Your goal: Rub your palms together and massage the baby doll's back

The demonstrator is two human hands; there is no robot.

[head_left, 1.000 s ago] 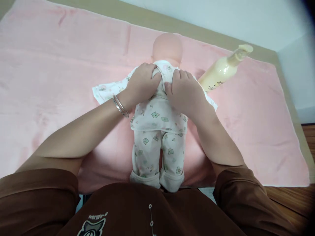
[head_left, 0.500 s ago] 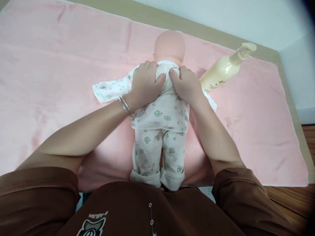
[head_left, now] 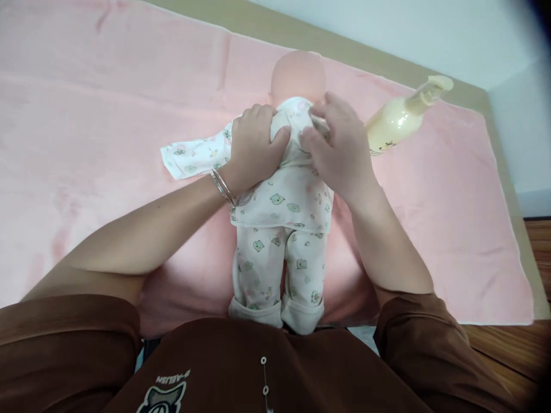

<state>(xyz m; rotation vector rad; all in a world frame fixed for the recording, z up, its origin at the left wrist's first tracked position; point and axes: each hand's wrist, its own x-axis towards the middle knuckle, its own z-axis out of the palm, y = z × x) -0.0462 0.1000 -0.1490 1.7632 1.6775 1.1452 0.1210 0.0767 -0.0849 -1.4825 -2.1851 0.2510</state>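
A baby doll (head_left: 298, 77) lies with its face turned away, the back of its bald head showing. It wears a white shirt (head_left: 284, 198) and cuffed trousers (head_left: 259, 269), both printed with small animals. My left hand (head_left: 257, 146) is wrapped round the doll's upper body at the left shoulder, thumb on the back. Over the right shoulder, near the collar, my right hand (head_left: 342, 146) is raised with thumb and fingers apart, slightly blurred. It hides the doll's right arm and sleeve. The left sleeve (head_left: 191, 155) stretches out flat to the side.
A pump bottle (head_left: 398, 117) of pale yellow liquid is to the right of the doll, close to my right hand. Beneath everything spreads a pink blanket (head_left: 447, 229) on a tan surface (head_left: 370, 57). A white wall (head_left: 408, 28) is behind, and brown wood (head_left: 499, 350) shows at lower right.
My right hand has lifted off the doll's back, moving up and right, and its fingers have spread. The shirt's collar sits a little higher. My left hand has stayed in place.
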